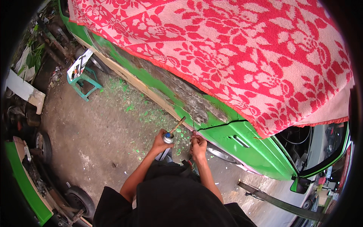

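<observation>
The stained brown floor (94, 128) carries scattered green flakes (129, 108) and a teal stool (84, 76); a white sheet (85, 59) and tools (78, 67) lie on the stool.

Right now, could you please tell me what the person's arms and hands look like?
The left hand and right hand are bare, without gloves. The forearms are bare too, below loose, short black sleeves of a black top with no clear markings.

Red-and-pink floral cloth (215, 56) (leafy, too); green car (261, 151).
</observation>
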Tool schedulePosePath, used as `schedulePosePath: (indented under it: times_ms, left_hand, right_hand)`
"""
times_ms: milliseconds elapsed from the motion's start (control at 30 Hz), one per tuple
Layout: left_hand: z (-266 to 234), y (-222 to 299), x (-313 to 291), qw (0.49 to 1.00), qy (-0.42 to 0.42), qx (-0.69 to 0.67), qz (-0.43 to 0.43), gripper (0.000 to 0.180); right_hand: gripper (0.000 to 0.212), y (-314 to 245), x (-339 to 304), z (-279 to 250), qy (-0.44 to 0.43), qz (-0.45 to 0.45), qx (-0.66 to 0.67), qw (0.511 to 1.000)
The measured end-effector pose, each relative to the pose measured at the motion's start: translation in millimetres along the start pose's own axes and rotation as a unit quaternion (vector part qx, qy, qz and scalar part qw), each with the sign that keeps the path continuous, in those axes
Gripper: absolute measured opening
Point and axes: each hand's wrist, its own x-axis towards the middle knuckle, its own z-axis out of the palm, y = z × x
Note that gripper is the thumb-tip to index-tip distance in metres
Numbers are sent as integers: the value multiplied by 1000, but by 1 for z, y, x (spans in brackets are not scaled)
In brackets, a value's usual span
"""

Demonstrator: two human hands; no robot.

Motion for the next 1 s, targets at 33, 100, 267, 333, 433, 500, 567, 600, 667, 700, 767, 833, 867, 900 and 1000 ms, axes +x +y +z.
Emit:
schedulePosePath:
  times_ms: [33, 100, 267, 333, 433, 500, 567, 600, 667, 700, 767, 833, 867, 900, 1000]
  left_hand:
    - [0, 1, 2, 1000, -2, -2, 5, 62]
    - [1, -5, 3, 1000, -7, -5, 15, 62]
    - [0, -4, 6, 999, -4, 13, 34, 62]
    - [0, -9, 8, 999, -9, 2, 40, 63]
    - [2, -13, 7, 999, -18, -23, 26, 64]
    - [0, -7, 7, 999, -20, -28, 14, 63]
    - [-4, 3, 3, 999, -25, -20, 8, 61]
    - [-6, 5, 5, 1000, -23, -1, 7, 60]
    - [-5, 5, 5, 1000, -14, 0, 12, 60]
    - [-4, 3, 3, 1000, -11, 0, 10, 60]
    - [-8, 1, 8, 1000, -5, -5, 21, 60]
    - [-10, 1, 5, 1000, 3, -4, 20, 62]
    - [-9, -2, 7, 999, 10, 5, 45, 61]
    - [-8, -5, 7, 999, 11, -6, 43, 61]
    - [-5, -7, 5, 999, 0, -25, 32, 60]
  right_hand:
    - [9, 0, 3, 1, -3, 4, 3, 1000]
    - [9, 3, 7, 3, -1, 15, 11, 1000]
    - [7, -9, -2, -1, 13, 28, -1, 1000]
    - [7, -10, 1, -1, 7, 24, -2, 1000]
    - [7, 1, 12, 1, 10, 32, -3, 999]
    - [7, 1, 15, 7, 1, 32, 3, 999]
    - [8, -10, -1, 0, 4, 21, 10, 1000]
    - [8, -9, -1, 0, 13, 16, 7, 1000]
    - [8, -5, 5, 4, 17, 21, 1, 1000]
    - [8, -2, 11, 6, 12, 32, -1, 999]
    - [8, -1, 12, 5, 8, 43, 6, 999]
    - [9, -17, -3, 0, 7, 45, 20, 999]
    - [9, -21, -5, -2, 9, 49, 28, 998]
    - [9, -16, 0, -2, 10, 46, 22, 999]
    - [9, -1, 12, 3, 5, 45, 18, 999]
